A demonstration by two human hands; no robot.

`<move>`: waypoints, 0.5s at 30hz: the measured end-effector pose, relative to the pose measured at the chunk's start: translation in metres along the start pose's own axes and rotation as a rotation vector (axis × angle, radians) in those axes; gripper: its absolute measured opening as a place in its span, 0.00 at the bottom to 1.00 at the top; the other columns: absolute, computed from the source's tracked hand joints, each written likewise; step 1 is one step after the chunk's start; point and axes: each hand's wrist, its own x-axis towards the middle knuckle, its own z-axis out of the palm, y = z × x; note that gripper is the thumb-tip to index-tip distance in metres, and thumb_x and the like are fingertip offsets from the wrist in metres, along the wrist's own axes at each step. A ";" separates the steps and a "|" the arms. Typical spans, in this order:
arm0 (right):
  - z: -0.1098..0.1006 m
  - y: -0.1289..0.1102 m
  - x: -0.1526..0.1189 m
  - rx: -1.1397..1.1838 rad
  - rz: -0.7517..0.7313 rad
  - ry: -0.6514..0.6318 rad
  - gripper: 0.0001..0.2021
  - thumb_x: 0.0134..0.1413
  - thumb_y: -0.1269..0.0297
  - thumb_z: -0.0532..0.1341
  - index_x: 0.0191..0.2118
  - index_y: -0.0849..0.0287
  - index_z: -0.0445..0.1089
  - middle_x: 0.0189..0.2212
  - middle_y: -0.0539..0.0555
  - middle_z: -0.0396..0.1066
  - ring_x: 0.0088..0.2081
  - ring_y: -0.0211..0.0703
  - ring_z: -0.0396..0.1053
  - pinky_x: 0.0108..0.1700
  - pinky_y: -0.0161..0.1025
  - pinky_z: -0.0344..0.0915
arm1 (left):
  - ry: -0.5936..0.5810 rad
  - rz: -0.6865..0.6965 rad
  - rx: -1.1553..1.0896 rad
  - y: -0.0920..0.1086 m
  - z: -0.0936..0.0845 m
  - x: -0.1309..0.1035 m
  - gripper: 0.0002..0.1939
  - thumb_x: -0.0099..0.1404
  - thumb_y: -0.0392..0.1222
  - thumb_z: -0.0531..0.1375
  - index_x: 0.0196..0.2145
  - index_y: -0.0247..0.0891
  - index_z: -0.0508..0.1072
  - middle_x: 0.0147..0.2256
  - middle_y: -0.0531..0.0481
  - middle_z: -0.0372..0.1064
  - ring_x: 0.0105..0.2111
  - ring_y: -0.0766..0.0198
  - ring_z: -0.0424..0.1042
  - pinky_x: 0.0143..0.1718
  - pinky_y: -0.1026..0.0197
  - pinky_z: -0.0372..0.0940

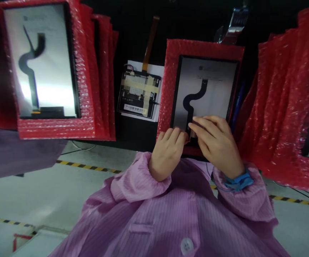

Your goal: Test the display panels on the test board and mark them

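A display panel [218, 96] lies face down on a red bubble-wrap bag [205, 47]. Its silvery back carries a black S-shaped flex cable [194, 97]. My left hand [169, 150] is at the panel's lower edge, fingers curled together beside the foot of the cable; what is between its fingertips is hidden. Over the panel's lower part reaches my right hand [217, 142], its fingers stretched out and their tips touching or just above the cable. A blue wrist band [238, 181] is around my right wrist.
At the left, another display panel [55, 76] rests on stacked red bubble-wrap bags [60, 130]. Between the panels sits a taped electronic unit [138, 94] with an orange ribbon cable [151, 43]. More red bags [285, 107] stand at right. Behind is a shiny metallic object [236, 23].
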 end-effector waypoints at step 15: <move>0.006 0.014 -0.009 -0.014 -0.071 -0.043 0.20 0.66 0.73 0.54 0.59 0.53 0.70 0.60 0.51 0.71 0.62 0.52 0.63 0.58 0.53 0.63 | 0.235 -0.015 -0.285 -0.013 0.014 -0.015 0.03 0.73 0.35 0.55 0.43 0.38 0.68 0.36 0.48 0.71 0.34 0.61 0.69 0.37 0.59 0.64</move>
